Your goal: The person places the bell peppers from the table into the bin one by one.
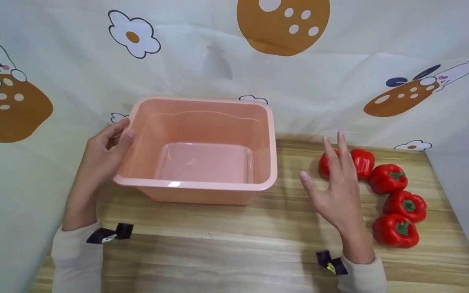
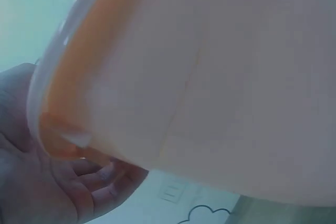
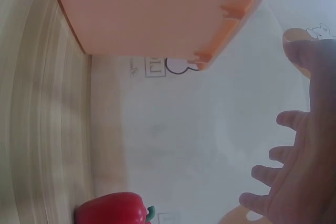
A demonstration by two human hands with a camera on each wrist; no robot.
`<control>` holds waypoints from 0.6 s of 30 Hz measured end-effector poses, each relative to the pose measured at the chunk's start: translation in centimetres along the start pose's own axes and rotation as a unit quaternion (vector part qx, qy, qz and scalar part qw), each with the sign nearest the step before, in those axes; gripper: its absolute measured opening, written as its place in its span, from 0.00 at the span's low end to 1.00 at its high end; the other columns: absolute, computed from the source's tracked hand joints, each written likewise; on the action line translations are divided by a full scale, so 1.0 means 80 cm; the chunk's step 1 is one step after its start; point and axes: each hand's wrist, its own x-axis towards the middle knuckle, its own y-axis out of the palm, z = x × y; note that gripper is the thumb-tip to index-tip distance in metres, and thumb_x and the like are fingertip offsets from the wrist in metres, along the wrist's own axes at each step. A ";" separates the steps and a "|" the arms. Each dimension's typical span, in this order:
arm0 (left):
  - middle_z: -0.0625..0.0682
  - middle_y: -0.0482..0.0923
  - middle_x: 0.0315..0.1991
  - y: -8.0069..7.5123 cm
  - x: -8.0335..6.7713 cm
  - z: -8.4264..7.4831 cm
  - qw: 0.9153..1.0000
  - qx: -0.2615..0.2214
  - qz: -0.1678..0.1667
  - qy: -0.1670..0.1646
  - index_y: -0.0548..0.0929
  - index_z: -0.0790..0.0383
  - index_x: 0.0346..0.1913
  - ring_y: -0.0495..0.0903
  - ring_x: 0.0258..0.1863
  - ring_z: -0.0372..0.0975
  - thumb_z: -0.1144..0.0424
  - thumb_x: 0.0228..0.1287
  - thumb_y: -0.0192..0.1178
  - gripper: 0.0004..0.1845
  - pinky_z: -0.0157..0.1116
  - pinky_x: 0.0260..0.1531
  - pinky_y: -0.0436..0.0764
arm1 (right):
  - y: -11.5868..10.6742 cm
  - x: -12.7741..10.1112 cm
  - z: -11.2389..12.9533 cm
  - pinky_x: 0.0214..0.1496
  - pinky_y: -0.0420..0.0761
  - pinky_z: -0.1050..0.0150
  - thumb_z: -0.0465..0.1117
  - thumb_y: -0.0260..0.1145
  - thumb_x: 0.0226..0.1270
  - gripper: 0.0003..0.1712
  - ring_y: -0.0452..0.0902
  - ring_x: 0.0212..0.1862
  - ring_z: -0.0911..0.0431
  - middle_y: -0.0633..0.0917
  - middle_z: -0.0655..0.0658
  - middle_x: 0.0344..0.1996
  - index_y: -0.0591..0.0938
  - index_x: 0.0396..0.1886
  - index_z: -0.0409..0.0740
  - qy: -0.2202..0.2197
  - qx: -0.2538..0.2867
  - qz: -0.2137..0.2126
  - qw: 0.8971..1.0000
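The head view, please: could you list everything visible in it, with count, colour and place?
tub: one, pink, on the table's left half, empty
peppers: five, red with green stems, in a curved row at the right
table: one, light wood grain
backdrop cloth: one, pale, printed with rabbits, flowers and brown shapes
left hand: grips the tub's left rim
right hand: open, fingers spread, beside the peppers

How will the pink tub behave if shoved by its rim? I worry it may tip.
The tub is empty and looks like thin plastic, so probably light. Wide and flat-bottomed, it should slide on the table rather than tip. The left hand gripping its rim steadies it.
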 end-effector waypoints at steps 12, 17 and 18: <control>0.37 0.82 0.56 -0.026 0.034 0.034 0.983 -0.169 0.054 -0.044 0.72 0.59 0.77 0.85 0.49 0.29 0.48 0.78 0.62 0.33 0.26 0.43 0.89 | -0.004 0.000 -0.012 0.76 0.65 0.23 0.55 0.72 0.66 0.51 0.54 0.84 0.38 0.51 0.44 0.88 0.61 0.85 0.58 0.014 -0.028 0.005 1.000; 0.42 0.84 0.57 -0.033 0.039 0.038 0.959 -0.264 0.087 -0.049 0.73 0.61 0.76 0.89 0.49 0.31 0.57 0.73 0.68 0.32 0.30 0.42 0.91 | -0.012 0.000 -0.018 0.74 0.69 0.23 0.55 0.72 0.67 0.51 0.55 0.84 0.38 0.50 0.44 0.88 0.60 0.85 0.59 0.032 -0.035 0.010 0.999; 0.42 0.85 0.57 -0.034 0.040 0.038 0.955 -0.277 0.091 -0.050 0.75 0.61 0.75 0.89 0.49 0.32 0.59 0.73 0.68 0.31 0.30 0.42 0.91 | -0.014 0.001 -0.020 0.74 0.69 0.23 0.55 0.72 0.67 0.50 0.55 0.84 0.38 0.50 0.44 0.88 0.61 0.85 0.59 0.035 -0.036 0.010 0.999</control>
